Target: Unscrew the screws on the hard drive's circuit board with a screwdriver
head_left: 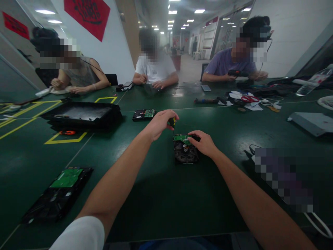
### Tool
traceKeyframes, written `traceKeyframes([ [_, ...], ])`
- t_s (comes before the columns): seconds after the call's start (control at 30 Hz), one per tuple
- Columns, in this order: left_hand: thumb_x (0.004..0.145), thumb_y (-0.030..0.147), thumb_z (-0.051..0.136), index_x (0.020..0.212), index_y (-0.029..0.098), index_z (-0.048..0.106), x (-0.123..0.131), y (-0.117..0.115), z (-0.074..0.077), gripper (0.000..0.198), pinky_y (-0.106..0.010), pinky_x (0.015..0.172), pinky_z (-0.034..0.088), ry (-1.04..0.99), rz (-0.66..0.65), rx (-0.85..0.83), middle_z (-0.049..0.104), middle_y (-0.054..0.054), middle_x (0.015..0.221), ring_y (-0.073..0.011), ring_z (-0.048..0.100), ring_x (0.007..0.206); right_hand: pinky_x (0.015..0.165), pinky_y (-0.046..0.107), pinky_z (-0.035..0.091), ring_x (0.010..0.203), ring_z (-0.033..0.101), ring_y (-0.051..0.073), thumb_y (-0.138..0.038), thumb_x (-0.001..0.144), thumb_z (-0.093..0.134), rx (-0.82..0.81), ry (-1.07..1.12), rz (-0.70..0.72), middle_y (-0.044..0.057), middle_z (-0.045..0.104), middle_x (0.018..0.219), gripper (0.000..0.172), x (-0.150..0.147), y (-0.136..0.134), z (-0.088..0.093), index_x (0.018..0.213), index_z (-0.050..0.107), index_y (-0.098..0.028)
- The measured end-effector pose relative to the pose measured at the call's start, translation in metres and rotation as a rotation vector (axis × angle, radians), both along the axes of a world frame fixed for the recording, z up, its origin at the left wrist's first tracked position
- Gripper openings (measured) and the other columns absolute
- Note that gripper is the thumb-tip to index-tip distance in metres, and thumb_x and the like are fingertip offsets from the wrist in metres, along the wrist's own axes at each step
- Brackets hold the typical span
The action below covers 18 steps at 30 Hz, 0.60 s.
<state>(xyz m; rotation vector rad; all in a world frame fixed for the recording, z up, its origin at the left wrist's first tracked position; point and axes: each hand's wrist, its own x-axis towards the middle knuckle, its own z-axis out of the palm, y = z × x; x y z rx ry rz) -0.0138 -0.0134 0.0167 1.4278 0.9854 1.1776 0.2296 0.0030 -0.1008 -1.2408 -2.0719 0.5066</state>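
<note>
A hard drive lies on the green table before me, with its green circuit board facing up at the far end. My left hand is closed around the short black-and-yellow handle of a screwdriver. The screwdriver stands upright, its thin shaft pointing down at the drive's far left corner; whether the tip sits in a screw is too small to tell. My right hand grips the drive's right side, thumb and fingers at the board's edge. Part of that edge is hidden under the fingers.
Another hard drive lies at front left, and one more beyond my left hand. Black trays stand at left. To the right are a grey box, a blurred-out long object and a bottle. Several people sit across the table.
</note>
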Motion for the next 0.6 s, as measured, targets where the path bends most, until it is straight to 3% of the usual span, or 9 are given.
traceKeyframes([
  [0.17,0.083,0.035,0.057,0.084,0.017,0.071,0.0006,-0.0014,0.002,0.023,-0.024,0.058,0.052,0.053,-0.008,0.003,0.065,-0.009,0.095,-0.0198,0.06,0.088,0.095,0.042,0.051,0.108,0.068,0.024,-0.039,0.093,0.066,0.018,-0.012,0.001,0.004,0.074,0.118,0.022,0.0003,0.0006,-0.0006,0.11,0.071,-0.027],
  [0.37,0.084,0.031,0.058,0.092,0.018,0.065,0.0034,-0.0044,0.0028,0.018,-0.028,0.06,0.054,-0.064,-0.08,-0.096,0.068,-0.007,0.085,-0.0192,0.064,0.081,0.095,0.042,0.051,0.108,0.068,0.025,-0.039,0.093,0.066,0.014,-0.012,0.015,0.005,0.073,0.119,0.022,0.0002,0.0008,-0.0004,0.111,0.072,-0.027],
  [0.6,0.082,0.033,0.059,0.08,0.017,0.069,-0.0007,0.0013,0.001,0.018,-0.024,0.057,0.051,0.032,0.084,0.019,0.063,-0.007,0.089,-0.0181,0.06,0.084,0.095,0.042,0.051,0.108,0.068,0.024,-0.039,0.093,0.066,0.003,-0.01,0.001,0.005,0.073,0.119,0.023,0.0003,-0.0004,0.0,0.111,0.071,-0.027],
])
